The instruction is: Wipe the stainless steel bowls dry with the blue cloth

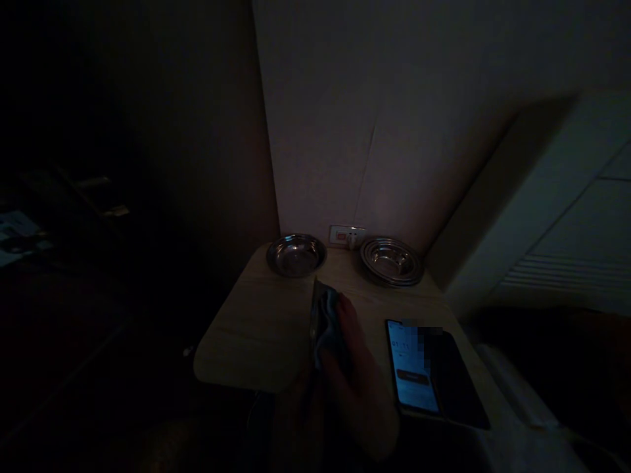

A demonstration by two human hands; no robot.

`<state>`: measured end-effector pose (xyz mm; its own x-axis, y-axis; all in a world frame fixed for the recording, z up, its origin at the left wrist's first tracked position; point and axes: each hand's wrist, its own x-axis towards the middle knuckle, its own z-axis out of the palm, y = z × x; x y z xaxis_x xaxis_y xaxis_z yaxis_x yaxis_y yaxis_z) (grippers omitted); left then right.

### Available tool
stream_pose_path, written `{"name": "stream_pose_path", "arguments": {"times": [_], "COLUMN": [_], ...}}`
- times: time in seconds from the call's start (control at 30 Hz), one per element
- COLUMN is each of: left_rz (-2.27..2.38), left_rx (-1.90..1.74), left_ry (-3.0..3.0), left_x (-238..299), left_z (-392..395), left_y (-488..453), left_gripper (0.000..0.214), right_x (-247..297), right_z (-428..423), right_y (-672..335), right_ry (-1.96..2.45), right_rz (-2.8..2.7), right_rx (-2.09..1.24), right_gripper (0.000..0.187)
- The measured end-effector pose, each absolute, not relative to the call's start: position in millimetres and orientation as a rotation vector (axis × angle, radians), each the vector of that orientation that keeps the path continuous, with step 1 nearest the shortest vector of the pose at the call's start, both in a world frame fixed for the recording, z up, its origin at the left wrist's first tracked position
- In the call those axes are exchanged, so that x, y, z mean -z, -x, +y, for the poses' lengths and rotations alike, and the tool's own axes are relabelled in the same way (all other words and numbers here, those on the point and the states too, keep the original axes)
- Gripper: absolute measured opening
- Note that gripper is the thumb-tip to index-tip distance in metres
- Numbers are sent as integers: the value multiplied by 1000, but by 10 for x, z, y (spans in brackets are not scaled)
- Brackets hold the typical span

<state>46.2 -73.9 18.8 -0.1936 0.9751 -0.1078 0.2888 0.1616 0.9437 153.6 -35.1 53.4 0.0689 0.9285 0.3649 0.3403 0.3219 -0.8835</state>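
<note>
In the dim head view, my right hand (357, 374) is closed round a bluish-grey cloth (328, 322), which is bunched against a thin-edged metal bowl (313, 318). This bowl is tilted up and seen nearly edge-on, above the front of the table. My left hand (298, 401) grips its lower edge, with the fingers mostly lost in shadow. At the back left of the table sits a single steel bowl (296, 256). Nested steel bowls (391, 263) stand in a stack at the back right.
A lit phone (411, 368) in an opened dark flip case (461, 381) lies right of my hands on the small wooden table (246, 328). A wall socket (347, 236) with a plug is behind the table. A pale panel (557, 197) slants along the right.
</note>
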Motion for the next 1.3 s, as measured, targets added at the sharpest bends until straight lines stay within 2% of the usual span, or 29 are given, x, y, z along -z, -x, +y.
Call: {"name": "stream_pose_path", "arguments": {"times": [0.37,0.57,0.73,0.9,1.03,1.3], "left_rz": [1680,1638,1582,1686,1668,1591], "left_rx": [-1090,-1091,-1070,-1095,-1106,-1076], "left_ry": [-1184,-1255,-1278,-1249,-1244,-1235], "left_x": [-202,-166,-193,-201,-221,-273], "left_z": [-679,-736,-719,-684,-677,-653], "left_y": [-429,-472,-481,-456,-411,-466], "left_gripper": [45,44,45,46,50,43], "right_x": [-579,-661,-600,-635,-584,-621], "right_z": [-239,-101,-238,-152,-275,-177], "right_y": [-1481,-1537,-1523,-1472,-1398,-1413], "right_ry": [1201,1173,1212,1163,1211,1205], "right_rz": [-1498,-1486,-1472,-1515,-1523,-1530], "right_rx": [-659,-740,-671,-730,-655,-633], "right_gripper": [59,45,56,51,59,51]}}
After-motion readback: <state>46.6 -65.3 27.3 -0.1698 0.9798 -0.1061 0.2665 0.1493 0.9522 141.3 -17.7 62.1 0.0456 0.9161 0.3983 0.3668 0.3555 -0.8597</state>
